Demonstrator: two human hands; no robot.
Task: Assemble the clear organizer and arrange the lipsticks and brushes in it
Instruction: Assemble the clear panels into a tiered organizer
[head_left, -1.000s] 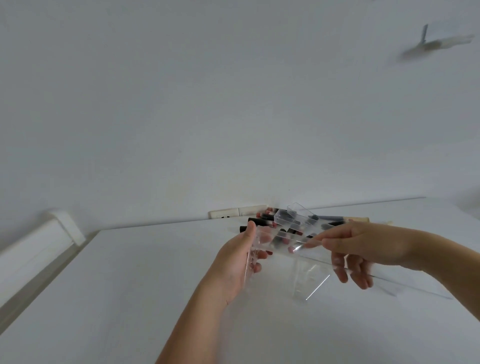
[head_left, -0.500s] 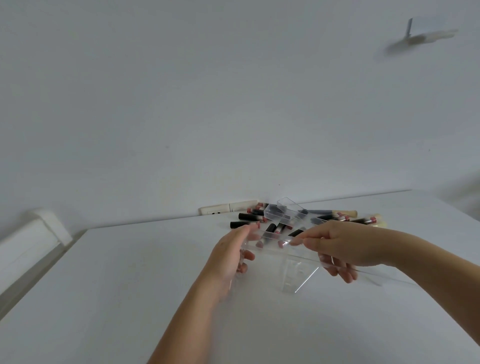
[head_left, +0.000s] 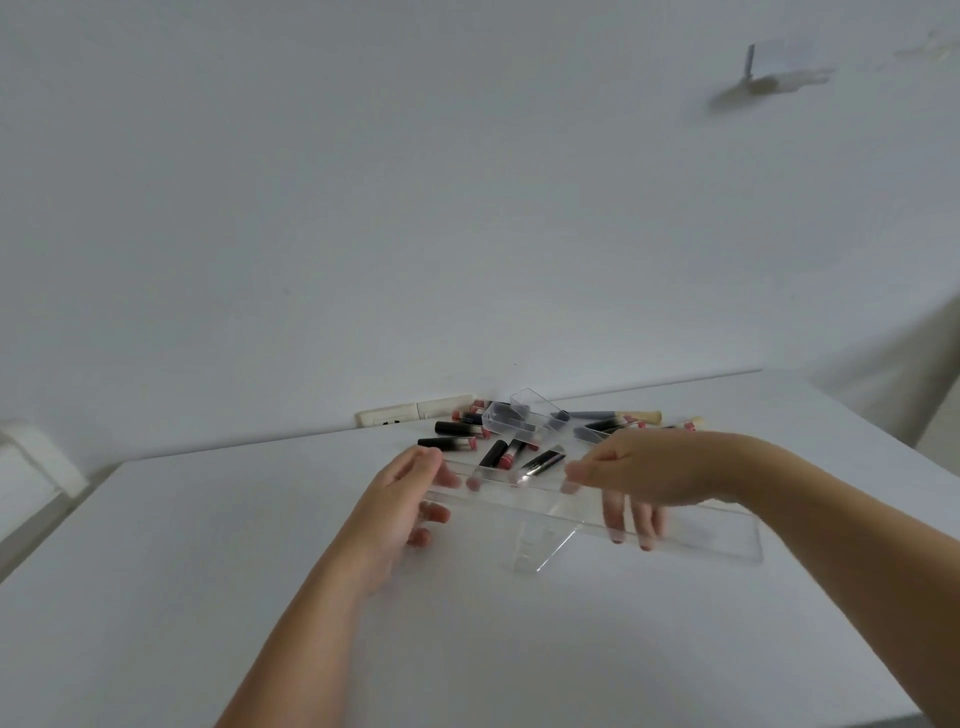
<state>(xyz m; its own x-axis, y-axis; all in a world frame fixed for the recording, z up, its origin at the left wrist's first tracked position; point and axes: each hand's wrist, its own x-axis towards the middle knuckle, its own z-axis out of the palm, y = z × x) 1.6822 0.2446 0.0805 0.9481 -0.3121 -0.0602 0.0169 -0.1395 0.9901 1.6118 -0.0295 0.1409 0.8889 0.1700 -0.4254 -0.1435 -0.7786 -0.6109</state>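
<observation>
At the far left we see a white ledge (head_left: 36, 462) running along the wall, beside the left edge of the white table (head_left: 182, 597). A plain white wall (head_left: 363, 208) rises behind the table's far edge, with a cream socket strip (head_left: 410, 414) fixed low on it.

Our left hand (head_left: 400, 512) holds the left end of the clear organizer tray (head_left: 691, 535), fingers loosely curled around it. The tray stretches across the middle of the table toward the right edge, with a clear upright panel (head_left: 540, 548) below its middle. Our right hand (head_left: 644, 470) grips the tray's far rim, thumb and forefinger pinching it, the other fingers showing through the plastic.

Behind the tray, near the far edge, lie scattered lipsticks (head_left: 457, 429), small clear compartment boxes (head_left: 511, 418) and brushes (head_left: 618, 415). High on the wall at right is a blurred bracket (head_left: 769, 78).
</observation>
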